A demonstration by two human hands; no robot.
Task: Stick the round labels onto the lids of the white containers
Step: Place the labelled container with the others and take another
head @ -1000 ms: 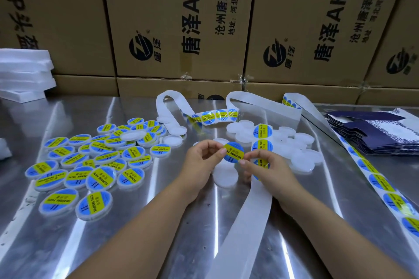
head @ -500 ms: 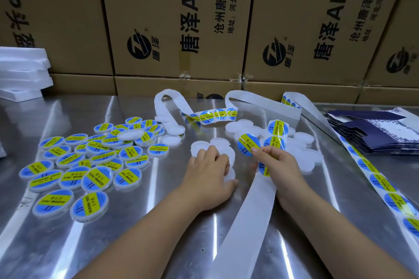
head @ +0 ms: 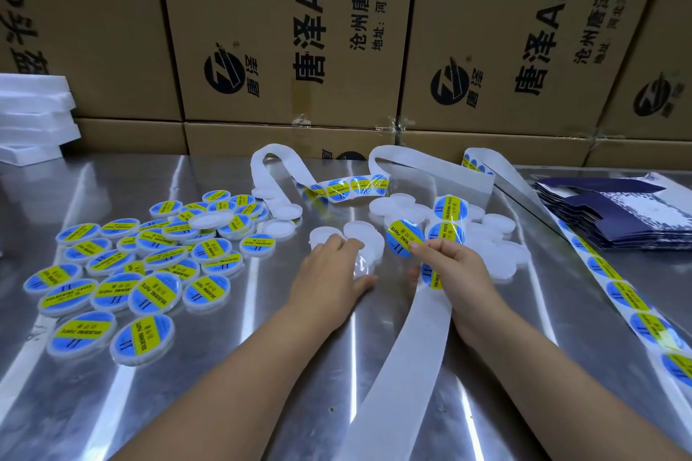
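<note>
Fingers (head: 416, 248) of the right hand (head: 455, 273) pinch the lower right edge of a peeled label (head: 402, 236). It is held up off the desk (head: 224, 404), printed face toward the camera, its yellow band slanting from upper left to lower right. Just left of it, the left hand (head: 329, 269) lies palm down on white lids (head: 359, 228), fingers curled round one lid (head: 361, 269). Labelled lids (head: 149, 273) lie well left.

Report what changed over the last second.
The left hand let go of the peeled label and dropped onto a blank container, gripping it. The right hand, alone pinching the label, carried it slightly right. The labelled pile and backing strip stayed put.
</note>
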